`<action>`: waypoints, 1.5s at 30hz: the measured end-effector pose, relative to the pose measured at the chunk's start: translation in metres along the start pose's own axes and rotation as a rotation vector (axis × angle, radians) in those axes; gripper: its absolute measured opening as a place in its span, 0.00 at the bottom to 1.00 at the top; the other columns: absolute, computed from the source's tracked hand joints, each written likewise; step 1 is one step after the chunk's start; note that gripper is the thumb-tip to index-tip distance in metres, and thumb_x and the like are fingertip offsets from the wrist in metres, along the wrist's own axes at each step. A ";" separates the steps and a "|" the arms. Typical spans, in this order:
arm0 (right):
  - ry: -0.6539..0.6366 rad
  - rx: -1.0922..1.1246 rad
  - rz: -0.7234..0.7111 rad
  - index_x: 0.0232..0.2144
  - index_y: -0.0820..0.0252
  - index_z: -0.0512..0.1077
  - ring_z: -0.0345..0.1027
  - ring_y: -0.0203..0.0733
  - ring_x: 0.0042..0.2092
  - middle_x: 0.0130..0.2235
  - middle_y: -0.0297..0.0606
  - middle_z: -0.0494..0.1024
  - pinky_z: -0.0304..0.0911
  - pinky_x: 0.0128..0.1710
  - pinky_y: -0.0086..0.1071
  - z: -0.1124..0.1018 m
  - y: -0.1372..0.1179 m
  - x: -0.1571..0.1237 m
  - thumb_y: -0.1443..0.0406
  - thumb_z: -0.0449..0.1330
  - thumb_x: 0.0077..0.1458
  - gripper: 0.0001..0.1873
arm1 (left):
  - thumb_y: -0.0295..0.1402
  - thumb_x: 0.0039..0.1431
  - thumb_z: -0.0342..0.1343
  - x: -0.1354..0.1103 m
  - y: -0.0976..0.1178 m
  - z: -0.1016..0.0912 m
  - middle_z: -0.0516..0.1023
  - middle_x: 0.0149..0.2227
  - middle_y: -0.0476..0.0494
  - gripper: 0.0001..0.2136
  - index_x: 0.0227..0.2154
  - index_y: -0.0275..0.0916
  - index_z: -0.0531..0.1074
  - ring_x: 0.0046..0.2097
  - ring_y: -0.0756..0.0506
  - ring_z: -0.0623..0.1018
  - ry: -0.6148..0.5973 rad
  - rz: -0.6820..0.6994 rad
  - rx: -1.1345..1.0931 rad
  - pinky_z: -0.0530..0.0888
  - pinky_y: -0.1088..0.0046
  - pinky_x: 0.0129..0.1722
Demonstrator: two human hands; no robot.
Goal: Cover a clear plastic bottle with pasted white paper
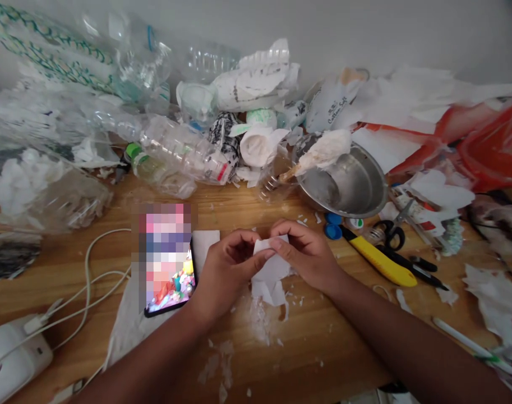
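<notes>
My left hand [227, 268] and my right hand [307, 251] meet over the middle of the wooden table [323, 348]. Both pinch the top of a piece of white tissue paper [271, 275], which hangs torn and ragged below my fingers. Small white shreds [222, 359] lie on the wood under and in front of my hands. A phone [168, 264] with a lit screen lies just left of my left hand, resting on white paper.
A steel bowl [356, 185] stands behind my right hand, a yellow utility knife [377, 259], scissors [392, 230] and blue caps [333, 225] to its right. Crushed plastic bottles [175, 154], paper and bags pile along the back wall. White cables [87, 280] and a charger [12, 359] lie at left.
</notes>
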State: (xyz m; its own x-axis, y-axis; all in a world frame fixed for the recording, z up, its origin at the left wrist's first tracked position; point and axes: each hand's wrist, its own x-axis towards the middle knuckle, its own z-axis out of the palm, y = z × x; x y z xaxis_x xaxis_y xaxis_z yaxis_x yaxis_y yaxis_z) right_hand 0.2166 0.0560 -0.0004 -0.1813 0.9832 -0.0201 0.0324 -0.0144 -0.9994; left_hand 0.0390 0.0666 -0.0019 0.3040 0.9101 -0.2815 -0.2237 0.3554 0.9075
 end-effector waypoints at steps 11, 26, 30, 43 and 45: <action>-0.166 0.023 0.091 0.31 0.56 0.74 0.60 0.33 0.31 0.30 0.30 0.70 0.55 0.29 0.29 -0.011 -0.006 0.002 0.54 0.61 0.63 0.14 | 0.29 0.50 0.70 0.000 0.005 0.001 0.77 0.31 0.51 0.06 0.28 0.39 0.78 0.34 0.53 0.73 -0.097 0.131 0.001 0.71 0.80 0.34; 0.135 0.042 0.142 0.42 0.52 0.73 0.72 0.38 0.39 0.39 0.34 0.78 0.69 0.37 0.31 0.008 -0.011 -0.001 0.54 0.71 0.51 0.19 | 0.33 0.52 0.71 0.002 0.003 -0.003 0.80 0.29 0.53 0.09 0.31 0.40 0.76 0.30 0.56 0.76 -0.012 0.035 -0.233 0.73 0.84 0.30; 0.156 0.094 0.135 0.49 0.49 0.72 0.71 0.35 0.38 0.39 0.32 0.77 0.68 0.37 0.29 0.007 -0.008 0.001 0.59 0.72 0.50 0.24 | 0.30 0.52 0.70 0.002 0.001 -0.003 0.80 0.30 0.54 0.08 0.34 0.41 0.77 0.31 0.56 0.77 -0.019 0.064 -0.215 0.74 0.85 0.31; 0.077 -0.016 0.164 0.29 0.56 0.74 0.66 0.35 0.32 0.32 0.32 0.71 0.64 0.30 0.28 0.000 -0.010 0.003 0.53 0.69 0.51 0.14 | 0.30 0.48 0.71 0.002 0.004 0.000 0.80 0.31 0.48 0.06 0.28 0.38 0.79 0.32 0.52 0.76 -0.002 0.096 -0.093 0.74 0.78 0.33; 0.080 -0.045 0.132 0.29 0.55 0.74 0.66 0.37 0.35 0.35 0.33 0.71 0.64 0.33 0.30 0.000 -0.011 0.003 0.53 0.68 0.53 0.14 | 0.31 0.49 0.70 0.002 0.002 0.000 0.80 0.31 0.48 0.07 0.30 0.38 0.79 0.32 0.51 0.76 0.003 0.101 -0.070 0.74 0.77 0.32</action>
State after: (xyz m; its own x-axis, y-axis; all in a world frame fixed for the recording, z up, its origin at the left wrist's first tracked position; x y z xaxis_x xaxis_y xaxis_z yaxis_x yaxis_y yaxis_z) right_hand 0.2161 0.0594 0.0102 -0.0938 0.9846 -0.1473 0.0956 -0.1383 -0.9858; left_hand 0.0387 0.0690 -0.0002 0.2736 0.9428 -0.1906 -0.3172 0.2755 0.9074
